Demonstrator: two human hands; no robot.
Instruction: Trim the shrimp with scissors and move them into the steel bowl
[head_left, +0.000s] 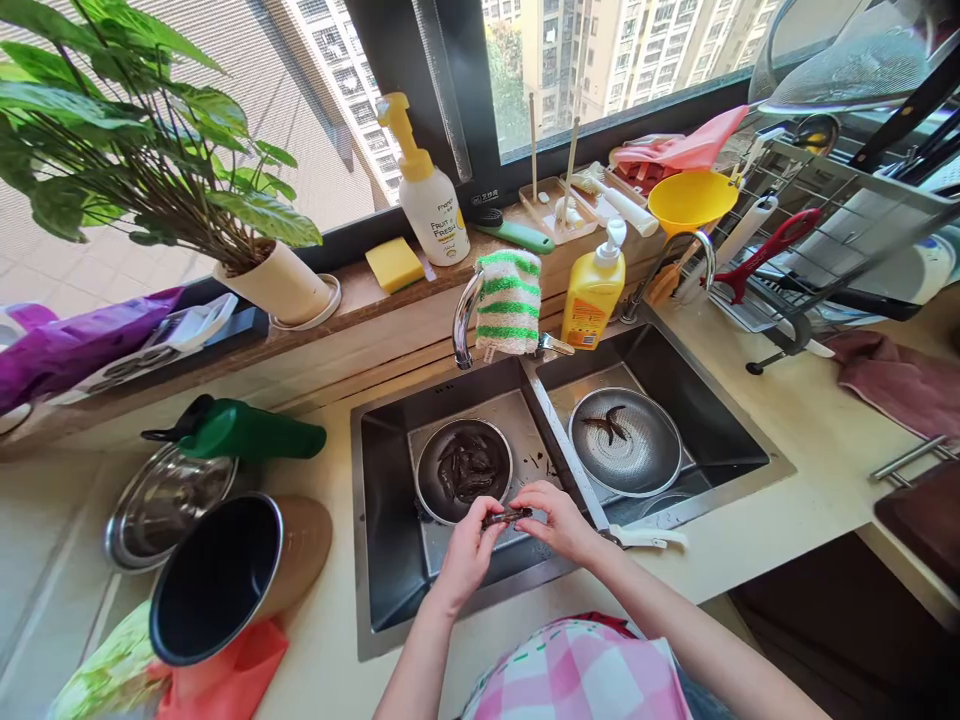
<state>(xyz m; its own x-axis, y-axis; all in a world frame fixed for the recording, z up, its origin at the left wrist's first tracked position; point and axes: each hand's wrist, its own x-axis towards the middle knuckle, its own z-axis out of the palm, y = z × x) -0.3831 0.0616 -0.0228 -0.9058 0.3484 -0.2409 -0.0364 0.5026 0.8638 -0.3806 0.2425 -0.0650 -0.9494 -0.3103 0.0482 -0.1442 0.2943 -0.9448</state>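
Over the front of the left sink basin, a dark, slender shrimp (508, 517) is held level between both hands. My left hand (474, 540) pinches its left end with thumb and fingers. At the other end, the fingertips of my right hand (553, 520) close on it. Just beyond my hands, a round metal bowl (421, 478) in the left basin holds a heap of similar dark shrimp (471, 465). In the right basin, a shallow metal strainer (652, 450) carries a few dark, thin pieces (609, 424). Small dark scraps lie on the left basin's floor.
A white-handled tool (649, 537) lies at the sink's front edge. The faucet (463, 325) arches behind, beside a striped cloth (510, 300) and a yellow pump bottle (595, 290). Left stand a dark-lined pot (217, 580) and green bottle (251, 432); a dish rack (825, 200) is right.
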